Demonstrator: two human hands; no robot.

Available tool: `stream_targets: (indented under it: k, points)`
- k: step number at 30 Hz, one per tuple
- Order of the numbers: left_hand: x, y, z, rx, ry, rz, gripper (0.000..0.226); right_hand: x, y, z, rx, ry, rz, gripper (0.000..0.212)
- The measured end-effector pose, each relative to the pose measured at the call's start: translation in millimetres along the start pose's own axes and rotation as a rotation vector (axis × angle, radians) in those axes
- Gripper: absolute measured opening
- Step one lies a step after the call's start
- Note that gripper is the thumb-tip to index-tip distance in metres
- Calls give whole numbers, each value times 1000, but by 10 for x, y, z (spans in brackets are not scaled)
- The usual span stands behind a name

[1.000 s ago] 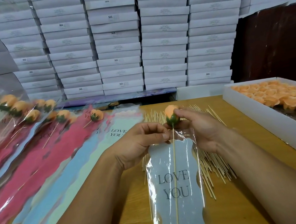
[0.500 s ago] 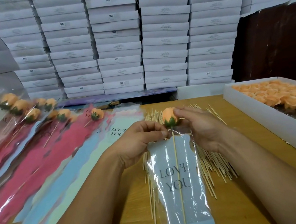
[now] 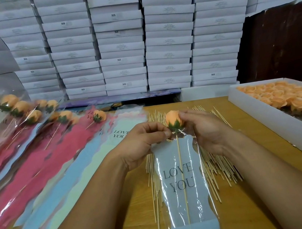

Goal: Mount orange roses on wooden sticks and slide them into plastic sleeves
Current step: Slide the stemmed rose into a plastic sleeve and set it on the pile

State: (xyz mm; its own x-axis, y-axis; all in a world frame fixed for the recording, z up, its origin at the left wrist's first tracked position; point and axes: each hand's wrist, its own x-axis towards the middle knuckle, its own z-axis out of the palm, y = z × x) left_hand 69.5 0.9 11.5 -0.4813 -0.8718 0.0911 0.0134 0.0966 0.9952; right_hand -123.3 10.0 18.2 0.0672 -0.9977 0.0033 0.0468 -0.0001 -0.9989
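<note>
Where the wooden table [image 3: 258,206] runs to its far edge, we face a wall of stacked white boxes [image 3: 119,40], with a dark brown panel [image 3: 282,41] at the far right. On the table's right side lies a white tray [image 3: 275,115] filled with loose orange roses [image 3: 289,99]. On the left, finished roses in sleeves [image 3: 35,120] lie fanned over a spread of empty red, blue and pale green sleeves [image 3: 60,167]. A loose heap of wooden sticks [image 3: 218,165] covers the middle of the table, partly hidden under our hands and the sleeve.

We hold one orange rose [image 3: 173,119] on its stick [image 3: 182,178] above that heap. Our right hand [image 3: 205,131] curls its fingers around the rose head. Our left hand [image 3: 146,140] pinches the mouth of the clear "LOVE YOU" sleeve [image 3: 183,180] just below the green calyx. The stick lies inside the sleeve, running toward us down its middle; the rose head sits just past the sleeve's far opening.
</note>
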Motion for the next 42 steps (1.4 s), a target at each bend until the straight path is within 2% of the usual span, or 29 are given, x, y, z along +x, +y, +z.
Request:
stream_targets:
  k: [8,15,25,28,36,42]
  points:
    - [1,13,27,34,51,-8,4,0,17,15,-30,15,-31,16]
    - [14,4,18,46,92,39,6,-51,-8,27,-86,66,-57,13]
    - [42,-16,10,31,116,85,11,-62,-8,28,-77,52,-44,11]
    - [43,-15,2,50,124,88,3,-74,-10,31,-114,32,-48,15]
    - [45,-2,25,45,166,67,6,-83,-14,58,-180,-20,-28,31]
    - [56,-4,47,54,176,86,8,-82,-24,74,-171,31,3,38]
